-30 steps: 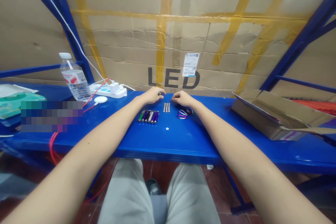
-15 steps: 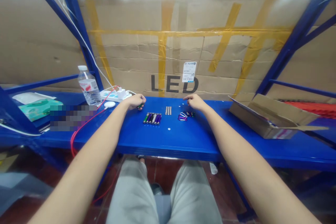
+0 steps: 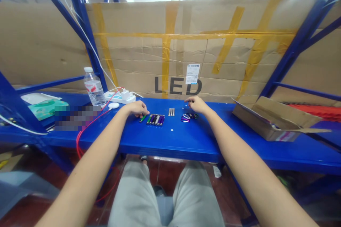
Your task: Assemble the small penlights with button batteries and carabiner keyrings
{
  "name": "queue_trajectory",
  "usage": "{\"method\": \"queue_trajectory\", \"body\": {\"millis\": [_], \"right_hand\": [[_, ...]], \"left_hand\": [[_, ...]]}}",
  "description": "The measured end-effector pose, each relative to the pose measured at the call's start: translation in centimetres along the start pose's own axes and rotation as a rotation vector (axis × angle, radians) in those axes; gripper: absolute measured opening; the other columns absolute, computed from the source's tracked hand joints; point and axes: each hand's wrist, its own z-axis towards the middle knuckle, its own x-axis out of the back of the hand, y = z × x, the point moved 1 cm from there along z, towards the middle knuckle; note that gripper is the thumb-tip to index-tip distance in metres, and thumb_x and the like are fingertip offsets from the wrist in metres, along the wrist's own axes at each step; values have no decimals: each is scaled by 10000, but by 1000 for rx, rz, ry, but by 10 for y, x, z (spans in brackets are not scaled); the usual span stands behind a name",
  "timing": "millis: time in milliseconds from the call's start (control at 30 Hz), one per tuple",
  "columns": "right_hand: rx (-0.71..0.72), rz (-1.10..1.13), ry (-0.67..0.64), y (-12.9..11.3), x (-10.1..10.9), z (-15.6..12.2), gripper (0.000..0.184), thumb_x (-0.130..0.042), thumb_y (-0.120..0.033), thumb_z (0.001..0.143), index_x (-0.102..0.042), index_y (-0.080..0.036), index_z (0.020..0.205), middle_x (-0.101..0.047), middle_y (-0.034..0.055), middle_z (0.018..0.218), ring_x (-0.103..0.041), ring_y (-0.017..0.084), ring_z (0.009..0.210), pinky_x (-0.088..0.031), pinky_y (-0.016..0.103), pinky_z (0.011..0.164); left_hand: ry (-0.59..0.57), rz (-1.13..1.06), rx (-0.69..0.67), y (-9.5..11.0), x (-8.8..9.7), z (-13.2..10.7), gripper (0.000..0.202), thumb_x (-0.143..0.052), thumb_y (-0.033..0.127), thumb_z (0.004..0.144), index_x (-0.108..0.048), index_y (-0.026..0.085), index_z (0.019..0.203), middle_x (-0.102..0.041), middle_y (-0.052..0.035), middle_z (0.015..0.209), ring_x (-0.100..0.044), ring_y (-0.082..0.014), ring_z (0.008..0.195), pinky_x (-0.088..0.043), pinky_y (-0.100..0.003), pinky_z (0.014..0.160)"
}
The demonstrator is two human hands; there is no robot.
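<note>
My left hand pinches a small green flashlight tube at its upper end, tilted low against the blue table. Just right of it lies a row of similar tubes in green, black, silver and purple. Past that row, small round silver button cells are set out in a grid. My right hand hovers at the back of the table, index finger stretched leftward and the others partly bent; I see nothing in it. Below that hand sit several coloured carabiners, purple, blue and dark.
An open cardboard box stands at the right. To the left are a water bottle, a white power strip, a red cable and a green tissue pack. A large cardboard sheet closes off the back.
My left hand has brought the green flashlight tube lower and closer to the row, beside its left end. The right hand stays almost where it was. The view has shifted slightly.
</note>
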Motion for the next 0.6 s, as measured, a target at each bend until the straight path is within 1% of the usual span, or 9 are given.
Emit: {"method": "queue_trajectory", "body": {"millis": [100,300,600], "right_hand": [[6,-16,-6,-1,1,0,388,-471,-60,871,-748,-115,1138,-736,105,901,-621,151,732,-489,243,751],[11,8,-18,-4,2,-3,379,-481,-52,869,-749,-118,1129,-737,111,924,-623,150,732,-491,252,753],[21,0,-26,0,0,0,380,-474,-48,860,-752,-124,1107,-734,104,889,-628,159,721,-497,256,714]], "left_hand": [[-67,-34,-24,4,-1,-5,167,-747,300,644,-671,168,713,-685,-36,669,-649,-166,656,-452,-232,541],[-153,-38,-54,11,-1,-14,204,-742,286,625,-697,169,785,-703,-45,733,-665,-179,679,-468,-228,531],[-135,-165,-21,7,-5,-9,185,-783,221,568,-691,163,718,-681,-43,632,-659,-189,615,-532,-273,555]]}}
